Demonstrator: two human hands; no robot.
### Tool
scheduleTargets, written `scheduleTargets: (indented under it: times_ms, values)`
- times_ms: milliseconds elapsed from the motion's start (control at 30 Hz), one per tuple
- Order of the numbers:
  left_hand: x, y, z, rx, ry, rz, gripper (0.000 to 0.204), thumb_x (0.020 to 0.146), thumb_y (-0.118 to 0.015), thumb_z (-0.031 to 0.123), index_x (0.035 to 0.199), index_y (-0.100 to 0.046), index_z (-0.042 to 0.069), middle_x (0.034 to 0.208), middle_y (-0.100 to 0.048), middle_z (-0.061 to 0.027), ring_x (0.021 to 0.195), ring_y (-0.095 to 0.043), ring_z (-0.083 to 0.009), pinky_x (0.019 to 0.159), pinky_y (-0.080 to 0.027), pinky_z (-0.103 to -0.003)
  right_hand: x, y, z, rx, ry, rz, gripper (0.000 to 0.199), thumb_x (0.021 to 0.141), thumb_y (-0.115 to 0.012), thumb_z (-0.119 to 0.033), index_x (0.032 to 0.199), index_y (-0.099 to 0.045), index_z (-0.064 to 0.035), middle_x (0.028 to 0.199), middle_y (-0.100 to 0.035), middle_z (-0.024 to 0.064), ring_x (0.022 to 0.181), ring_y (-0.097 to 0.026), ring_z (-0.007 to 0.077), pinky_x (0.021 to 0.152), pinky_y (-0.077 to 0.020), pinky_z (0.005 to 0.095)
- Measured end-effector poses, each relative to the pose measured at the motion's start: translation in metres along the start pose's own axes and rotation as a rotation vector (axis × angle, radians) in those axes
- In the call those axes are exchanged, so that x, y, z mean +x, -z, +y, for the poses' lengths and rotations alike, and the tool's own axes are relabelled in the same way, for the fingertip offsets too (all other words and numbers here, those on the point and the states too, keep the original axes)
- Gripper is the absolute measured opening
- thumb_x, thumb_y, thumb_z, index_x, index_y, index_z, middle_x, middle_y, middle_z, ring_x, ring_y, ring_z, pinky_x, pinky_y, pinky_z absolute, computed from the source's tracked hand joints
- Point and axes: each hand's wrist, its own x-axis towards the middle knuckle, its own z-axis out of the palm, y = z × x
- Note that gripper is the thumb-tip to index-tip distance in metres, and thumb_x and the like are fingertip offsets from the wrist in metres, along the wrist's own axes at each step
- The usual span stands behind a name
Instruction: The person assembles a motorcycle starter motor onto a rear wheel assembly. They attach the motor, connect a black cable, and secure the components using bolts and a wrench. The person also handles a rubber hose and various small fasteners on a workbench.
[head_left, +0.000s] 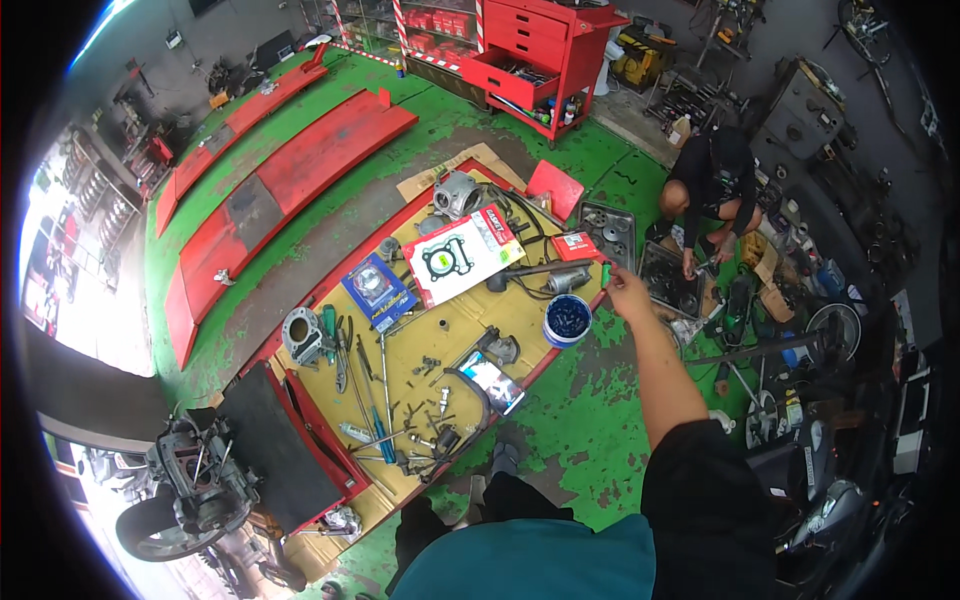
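Observation:
My right arm reaches forward, with my right hand (628, 296) at the right edge of the cardboard-covered work table (410, 350). Its fingers are closed at a small bright-green piece (606, 273), whose kind I cannot make out. Just left of the hand lie a small red box (574, 246) and a grey metal cylinder (568, 281). Below them is a white tub (566, 338) with dark blue contents. A gasket package (462, 256) and a blue package (377, 290) lie farther left. An engine cylinder (305, 335) stands at the table's left side. My left hand is out of view.
Screwdrivers, bolts and a phone-like screen (490, 382) lie on the table's near part. A co-worker (712, 190) crouches at the right among trays and parts. Behind stand red ramps (270, 205) and a red tool cabinet (545, 60). An engine (200, 470) sits near left.

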Motion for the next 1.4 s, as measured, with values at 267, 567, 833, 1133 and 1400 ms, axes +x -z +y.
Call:
scheduleTargets:
  times_ms: [267,567,833,1133,1400]
  values:
    - [0.004,0.004,0.07,-0.043,0.076,-0.034,0.055,0.098,-0.075,0.032,0.142,-0.059,0.005,0.135,-0.063,-0.0195,0.113,-0.065,-0.0342,0.097,-0.054,-0.045,0.047,-0.04,0.014,-0.327,0.192,-0.323,0.099,0.07,-0.091,-0.023,0.157,-0.044,-0.0218,0.159,-0.041,0.0225,0.148,-0.039,0.044,0.12,-0.0374,0.0515]
    - [0.007,0.0,0.098,-0.066,0.106,-0.044,0.054,0.098,-0.075,0.031,0.142,-0.059,0.005,0.133,-0.063,-0.0196,0.112,-0.065,-0.0344,0.096,-0.055,-0.045,0.05,-0.054,0.0,-0.478,0.347,-0.231,0.078,0.072,-0.092,-0.029,0.142,-0.059,-0.0209,0.148,-0.05,0.0132,0.14,-0.048,0.0385,0.114,-0.0401,0.0558]
    - [0.01,0.0,0.107,-0.08,0.097,-0.05,0.054,0.098,-0.075,0.031,0.142,-0.059,0.006,0.132,-0.063,-0.0196,0.111,-0.065,-0.0346,0.096,-0.055,-0.045,0.042,-0.039,-0.002,-0.367,0.401,-0.112,0.073,0.075,-0.089,-0.02,0.141,-0.057,-0.0149,0.146,-0.052,0.0131,0.137,-0.05,0.0383,0.113,-0.0425,0.0515]
    - [0.015,-0.007,0.111,-0.102,0.04,-0.051,0.053,0.098,-0.075,0.03,0.142,-0.059,0.006,0.131,-0.064,-0.0197,0.11,-0.065,-0.0348,0.096,-0.055,-0.045,0.078,0.068,-0.046,-0.337,0.648,0.116,0.07,0.077,-0.085,-0.013,0.14,-0.056,-0.0096,0.14,-0.056,0.0158,0.128,-0.056,0.0408,0.109,-0.047,0.0479]
    - [0.016,-0.009,0.103,-0.151,-0.088,0.005,0.053,0.098,-0.075,0.03,0.142,-0.059,0.006,0.13,-0.064,-0.0198,0.109,-0.066,-0.035,0.095,-0.055,-0.045,0.043,0.15,-0.145,-0.169,0.805,0.36,0.072,0.066,-0.09,-0.008,0.132,-0.061,-0.0073,0.128,-0.061,0.0174,0.117,-0.061,0.0404,0.099,-0.0528,0.0487]
